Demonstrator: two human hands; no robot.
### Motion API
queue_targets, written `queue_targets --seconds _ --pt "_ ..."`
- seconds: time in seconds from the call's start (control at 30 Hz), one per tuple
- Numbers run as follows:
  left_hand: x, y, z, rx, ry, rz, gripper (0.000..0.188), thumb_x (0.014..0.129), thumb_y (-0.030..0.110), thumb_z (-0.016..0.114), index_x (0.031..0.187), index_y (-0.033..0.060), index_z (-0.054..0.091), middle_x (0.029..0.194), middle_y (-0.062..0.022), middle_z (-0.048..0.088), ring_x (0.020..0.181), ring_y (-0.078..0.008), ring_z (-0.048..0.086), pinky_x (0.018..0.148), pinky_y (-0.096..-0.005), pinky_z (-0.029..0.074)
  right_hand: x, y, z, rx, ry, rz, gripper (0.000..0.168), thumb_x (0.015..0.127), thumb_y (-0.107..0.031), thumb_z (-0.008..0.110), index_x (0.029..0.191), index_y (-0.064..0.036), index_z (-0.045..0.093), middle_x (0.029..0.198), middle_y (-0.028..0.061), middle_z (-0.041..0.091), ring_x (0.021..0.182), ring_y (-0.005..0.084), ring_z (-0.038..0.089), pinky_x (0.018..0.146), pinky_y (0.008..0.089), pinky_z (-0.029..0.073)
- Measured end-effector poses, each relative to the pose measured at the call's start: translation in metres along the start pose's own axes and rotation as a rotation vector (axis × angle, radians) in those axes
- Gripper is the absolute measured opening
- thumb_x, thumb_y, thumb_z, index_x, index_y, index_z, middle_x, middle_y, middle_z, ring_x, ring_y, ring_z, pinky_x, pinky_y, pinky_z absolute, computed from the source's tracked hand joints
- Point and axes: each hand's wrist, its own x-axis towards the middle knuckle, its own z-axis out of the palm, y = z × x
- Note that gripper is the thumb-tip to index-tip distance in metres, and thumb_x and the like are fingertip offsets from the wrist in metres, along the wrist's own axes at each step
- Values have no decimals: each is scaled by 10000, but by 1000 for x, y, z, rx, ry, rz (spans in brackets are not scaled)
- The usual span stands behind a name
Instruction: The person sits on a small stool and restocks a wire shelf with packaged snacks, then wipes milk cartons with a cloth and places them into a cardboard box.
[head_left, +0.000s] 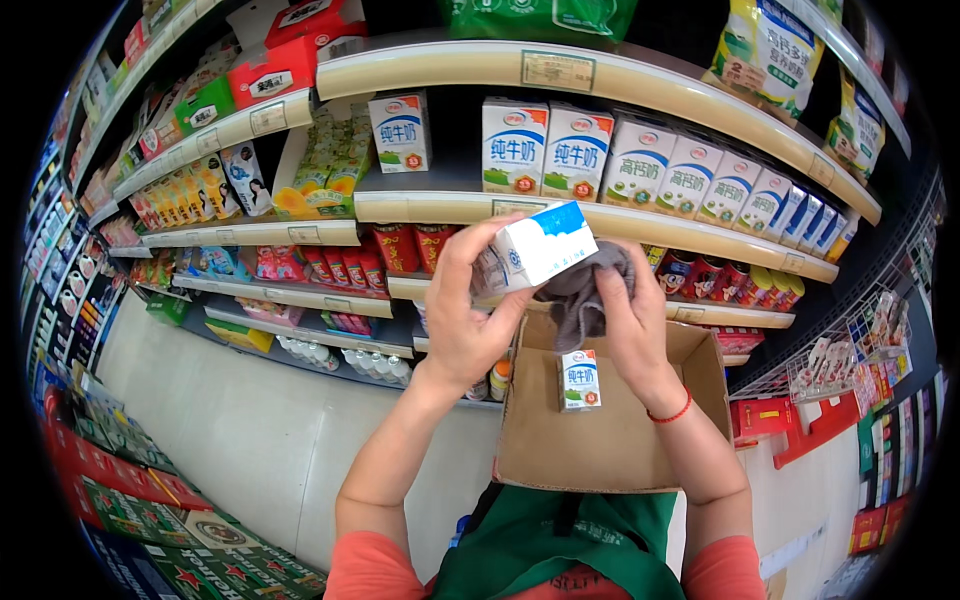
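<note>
My left hand (469, 300) grips a white and blue milk carton (536, 247), tilted so that one end points up and to the right. A crumpled dark grey cloth (581, 292) is pinched in my right hand (634, 315) and touches the carton's right end. Below my hands stands an open cardboard box (540, 442). One more milk carton (579, 381) is inside it, near the far wall. Directly ahead, several milk cartons (514, 146) line the shelf, and a single carton (400, 133) stands apart to their left.
Shelf edges (652, 225) with price tags run across the front. Red cans (397, 247) fill part of a lower shelf. Stacked beer cases (150, 517) flank the aisle floor (300, 427) at left. A wire basket (840, 367) hangs at right, above a red box (761, 418).
</note>
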Motion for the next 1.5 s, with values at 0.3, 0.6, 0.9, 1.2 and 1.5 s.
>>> queue_targets --seconds 0.3,0.6,0.9,1.2,1.5 --pt "-53 7 46 -41 -221 -308 580 760 22 778 1264 20 491 1160 -122 602 1054 -215 600 906 -322 474 -37 2 -51 -100 205 -59 245 964 -37 484 1201 3 529 1159 109 596 1029 166 583 900 328 482" --pt "-77 31 81 -17 -499 -334 527 682 34 724 1170 12 525 1067 -170 597 993 -368 558 843 -456 438 -82 -1 -64 -633 -101 -209 554 793 -92 657 1329 -53 526 1363 180 484 1228 376 488 1047 428 390" --pt "-94 42 112 16 -583 -315 495 747 109 741 1181 15 525 1080 -171 600 990 -376 558 852 -455 431 -108 25 -97 -157 55 184 399 995 -226 489 1329 -10 516 1309 149 538 1186 287 531 1004 367 413" --pt "-113 43 136 -564 -301 -825 404 948 164 620 1270 7 433 1150 -111 587 1067 -187 576 915 -308 460 -127 36 -101 432 287 529 468 1045 -305 396 1342 52 463 1282 148 547 1160 184 525 995 319 413" --pt "-95 50 136 -845 22 -1228 459 1048 384 395 1386 74 370 1225 -80 563 1120 -153 559 958 -301 460 -140 9 -79 -203 38 304 533 1003 -237 455 1407 86 330 1419 268 384 1294 414 422 1073 409 345"
